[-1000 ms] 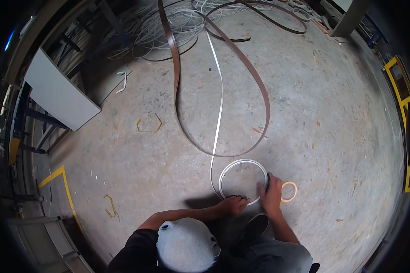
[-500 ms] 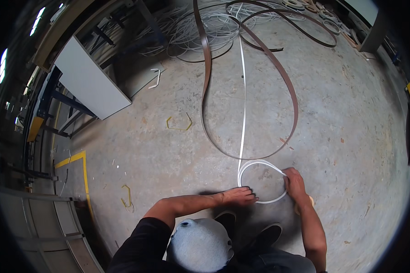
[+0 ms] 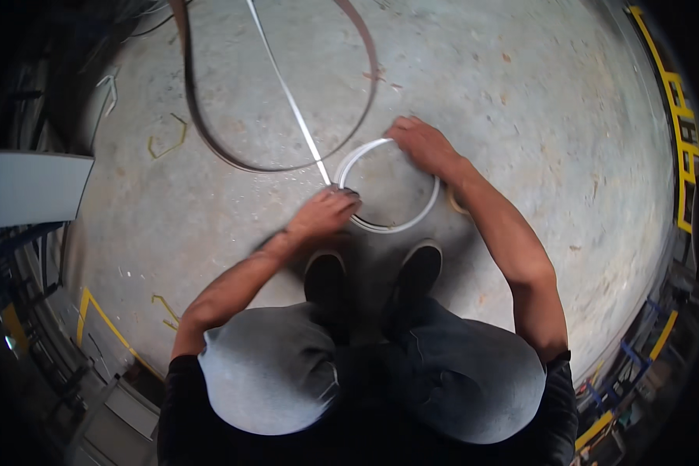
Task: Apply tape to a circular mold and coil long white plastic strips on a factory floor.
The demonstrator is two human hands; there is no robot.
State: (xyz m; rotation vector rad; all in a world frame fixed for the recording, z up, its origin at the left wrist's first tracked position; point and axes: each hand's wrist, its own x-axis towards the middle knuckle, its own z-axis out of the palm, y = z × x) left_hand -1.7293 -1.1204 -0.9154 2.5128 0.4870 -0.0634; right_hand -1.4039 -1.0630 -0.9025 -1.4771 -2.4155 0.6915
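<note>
A white flat strip is wound into a small coil (image 3: 412, 221) on the concrete floor in front of my shoes (image 3: 369, 276). My left hand (image 3: 325, 211) grips the coil's near left side. My right hand (image 3: 421, 144) holds the coil's far edge. The strip's long tail (image 3: 283, 85) runs away from the coil toward the top of the view. I am crouched over it, knees (image 3: 272, 373) in grey trousers below.
A long brown band (image 3: 198, 116) loops on the floor beyond the coil. A tan tape ring (image 3: 452, 200) peeks out behind my right wrist. A white panel (image 3: 31, 186) stands at the left. Yellow floor lines (image 3: 679, 116) and racks edge the area.
The view has tilted down and closer over the coil. My right hand moved from the coil's right side to its far edge; my left hand stays on the near side.
</note>
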